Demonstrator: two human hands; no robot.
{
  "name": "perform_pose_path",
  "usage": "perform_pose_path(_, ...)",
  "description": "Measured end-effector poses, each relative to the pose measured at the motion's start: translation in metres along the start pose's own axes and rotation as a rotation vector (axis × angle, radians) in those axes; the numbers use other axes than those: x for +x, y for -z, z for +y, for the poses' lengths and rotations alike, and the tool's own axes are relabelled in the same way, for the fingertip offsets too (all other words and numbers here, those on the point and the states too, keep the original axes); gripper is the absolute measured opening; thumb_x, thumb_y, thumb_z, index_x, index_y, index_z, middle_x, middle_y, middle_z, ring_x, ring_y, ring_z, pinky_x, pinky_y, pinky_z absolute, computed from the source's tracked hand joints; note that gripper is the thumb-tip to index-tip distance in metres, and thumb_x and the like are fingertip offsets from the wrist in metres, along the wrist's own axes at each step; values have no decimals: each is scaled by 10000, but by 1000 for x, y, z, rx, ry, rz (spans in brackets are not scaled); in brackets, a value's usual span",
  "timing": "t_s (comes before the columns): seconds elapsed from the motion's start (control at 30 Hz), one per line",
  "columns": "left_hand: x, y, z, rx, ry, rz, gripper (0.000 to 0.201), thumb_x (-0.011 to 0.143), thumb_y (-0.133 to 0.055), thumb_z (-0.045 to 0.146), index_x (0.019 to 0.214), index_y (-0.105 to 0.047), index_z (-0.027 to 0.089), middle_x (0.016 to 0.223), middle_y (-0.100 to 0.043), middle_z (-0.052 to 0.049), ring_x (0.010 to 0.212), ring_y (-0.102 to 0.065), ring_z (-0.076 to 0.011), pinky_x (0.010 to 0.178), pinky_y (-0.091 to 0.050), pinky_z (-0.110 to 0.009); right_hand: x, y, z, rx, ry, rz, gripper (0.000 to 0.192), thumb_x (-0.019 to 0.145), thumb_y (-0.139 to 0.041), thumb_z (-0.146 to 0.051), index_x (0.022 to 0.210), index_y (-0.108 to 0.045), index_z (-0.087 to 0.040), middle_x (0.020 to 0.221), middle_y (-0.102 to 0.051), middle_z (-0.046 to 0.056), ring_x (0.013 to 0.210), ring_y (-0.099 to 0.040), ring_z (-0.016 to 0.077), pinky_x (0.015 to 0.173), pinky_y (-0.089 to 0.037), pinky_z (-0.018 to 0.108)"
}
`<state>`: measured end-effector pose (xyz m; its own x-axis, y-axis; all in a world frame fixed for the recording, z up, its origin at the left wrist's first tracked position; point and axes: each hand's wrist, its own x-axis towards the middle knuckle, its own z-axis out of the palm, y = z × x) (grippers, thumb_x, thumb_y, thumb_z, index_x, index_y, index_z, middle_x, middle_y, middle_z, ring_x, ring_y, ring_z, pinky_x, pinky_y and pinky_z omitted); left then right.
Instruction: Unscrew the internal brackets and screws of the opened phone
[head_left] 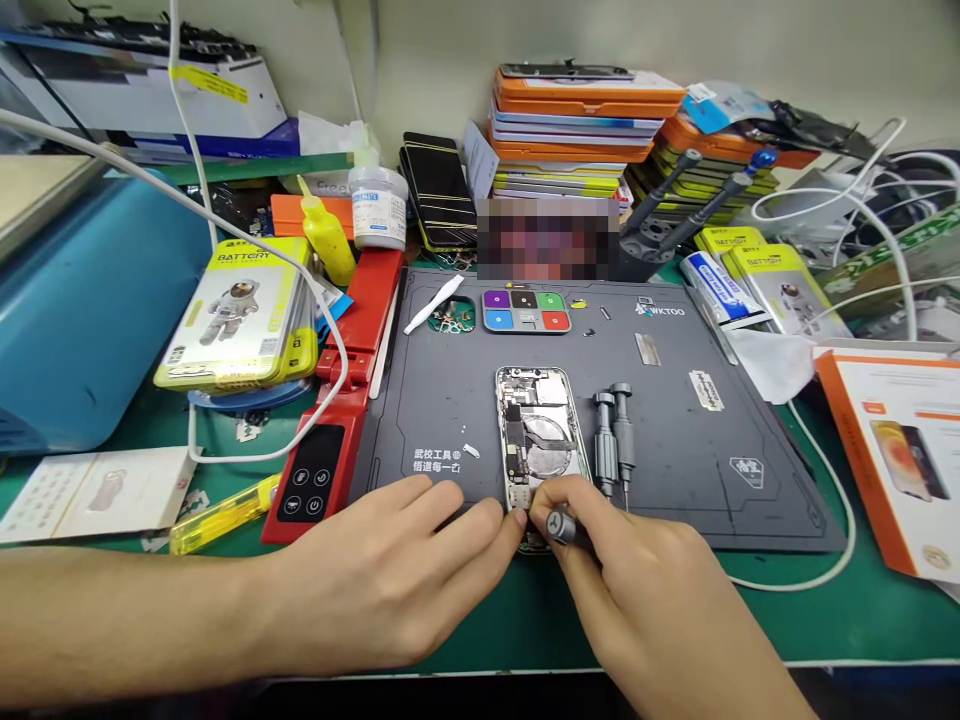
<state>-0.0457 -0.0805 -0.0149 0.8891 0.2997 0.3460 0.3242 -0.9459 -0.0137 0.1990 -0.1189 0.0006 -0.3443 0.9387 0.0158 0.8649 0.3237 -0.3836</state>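
Note:
An opened smartphone (551, 425) lies on the dark grey work mat (757, 500), its circuit boards and a round coil exposed. At its lower left edge, the fingertips of my left hand (405, 560) are bent against the phone; the thumb is hidden. My right hand (637, 570) is closed around a small grey screwdriver (561, 527), held at a slant over the phone's lower end. The screwdriver's tip is hidden by my fingers. Two more screwdrivers (613, 440) lie side by side just right of the phone. A small metal bracket (471, 451) lies left of it.
A coloured parts tray (526, 312) and a white pry tool (435, 303) lie at the mat's back. On the left are a red device (307, 480), a yellow cutter (225, 515) and battery boxes (236, 320). A white cable (847, 520) curves along the right.

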Motion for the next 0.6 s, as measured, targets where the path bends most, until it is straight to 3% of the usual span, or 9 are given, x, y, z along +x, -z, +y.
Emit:
perform_pose_path(0.2, -3, -1, 3, -4, -2, -11, 376, 1083, -595, 167, 1412, -634, -11, 1201, -722, -128, 856, -663, -249, 686, -593, -424, -4, 5, 9, 124, 1, -31, 201, 1074, -453, -198, 1102, -608, -322, 776, -764, -88, 622, -770, 160, 525, -523, 252)
perform_pose_path(0.4, -3, -1, 2, 6, -1, -54, 395, 1087, -574, 154, 1446, -615, -5, 1235, -708, -132, 850, -652, -244, 695, -602, -428, -8, 8, 19, 130, 15, 119, 265, 1065, -507, -186, 1201, -661, -353, 1020, -840, -95, 834, -826, 118, 683, -589, 171)
perform_pose_path(0.5, -2, -2, 1, 9, 3, -63, 408, 1088, -588, 171, 1455, -612, -6, 1247, -703, -135, 869, -653, -249, 696, -601, -427, -12, 8, 19, 163, -9, 213, 204, 1082, -552, -284, 1220, -682, -360, 926, -825, -92, 665, -768, 95, 630, -571, 146)
perform_pose_path(0.6, -2, -3, 1, 34, -21, -47, 412, 1071, -606, 157, 1445, -622, -17, 1252, -701, -144, 858, -649, -247, 676, -592, -426, -17, 9, 22, 180, -188, 401, 230, 1051, -635, -432, 1253, -714, -356, 795, -753, -71, 532, -660, 82, 518, -525, 135)
